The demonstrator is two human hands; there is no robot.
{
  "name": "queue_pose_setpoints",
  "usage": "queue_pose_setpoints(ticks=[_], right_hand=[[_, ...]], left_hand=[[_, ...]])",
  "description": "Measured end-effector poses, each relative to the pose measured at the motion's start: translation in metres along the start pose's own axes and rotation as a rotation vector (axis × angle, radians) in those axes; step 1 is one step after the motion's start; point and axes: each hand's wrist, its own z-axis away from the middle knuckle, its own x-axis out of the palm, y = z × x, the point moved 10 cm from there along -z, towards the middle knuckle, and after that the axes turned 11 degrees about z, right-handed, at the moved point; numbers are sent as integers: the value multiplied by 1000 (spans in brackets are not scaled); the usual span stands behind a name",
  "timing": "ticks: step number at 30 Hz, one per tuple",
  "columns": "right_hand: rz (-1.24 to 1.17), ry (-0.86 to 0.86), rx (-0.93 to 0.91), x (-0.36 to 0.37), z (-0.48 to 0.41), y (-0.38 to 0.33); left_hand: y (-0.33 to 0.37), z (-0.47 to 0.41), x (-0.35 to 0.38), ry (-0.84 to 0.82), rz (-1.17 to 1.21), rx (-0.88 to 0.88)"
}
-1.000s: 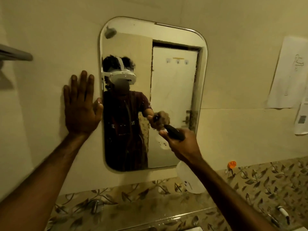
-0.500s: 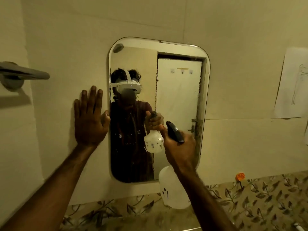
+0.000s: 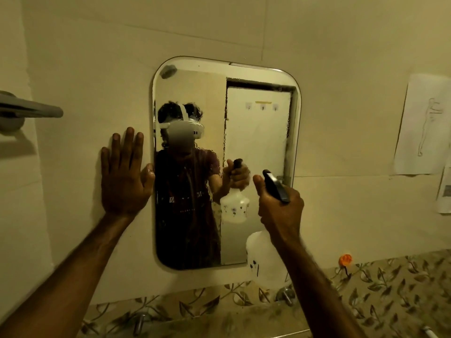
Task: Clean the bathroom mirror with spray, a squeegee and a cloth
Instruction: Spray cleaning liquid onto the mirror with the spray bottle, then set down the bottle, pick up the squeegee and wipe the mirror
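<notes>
- On the far wall, at the middle of the view, hangs the mirror point(image 3: 256, 142), a tall glass with rounded corners, set upright against pale tiles.
- Fine droplets speckle the glass, thickest down the middle and along its right edge.
- Left of the mirror, the left hand point(image 3: 124, 176) lies flat on the wall with fingers spread wide and holding nothing; its thumb touches the mirror's left edge.
- Nearer and to the right, the right hand point(image 3: 280, 206) is closed around the neck of the spray bottle point(image 3: 266, 259), thumb raised beside the dark spray head point(image 3: 275, 185), which points toward the glass.
- The bottle's pale, translucent body hangs below the fist, overlapping the mirror's lower right corner; whether liquid is inside is hard to tell through the blur.
- The mirror reflects the person in a dark shirt holding the same bottle, with a white door behind.
- A grey towel bar point(image 3: 29, 109) juts from the wall at far left, well apart from the mirror.
- Two sheets of paper point(image 3: 422, 128) are fixed to the wall at far right, the upper one bearing a faint line drawing.
- Below the mirror runs a band of leaf-patterned tile point(image 3: 390, 284), with a small orange object point(image 3: 345, 259) at its upper edge.
- Metal tap fittings point(image 3: 284, 295) stick out from that band.
</notes>
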Motion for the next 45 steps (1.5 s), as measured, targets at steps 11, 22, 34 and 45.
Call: queue_pose_setpoints(ticks=[11, 22, 34, 45], right_hand=[[37, -27, 170, -28, -2, 66], [-90, -348, 207, -21, 66, 129], [-125, -279, 304, -165, 117, 242], [240, -214, 767, -385, 303, 500]], left_hand=[[1, -1, 1, -20, 10, -12], [74, 29, -32, 134, 239, -28], [429, 216, 104, -1107, 856, 369], [661, 508, 155, -1463, 738, 835]])
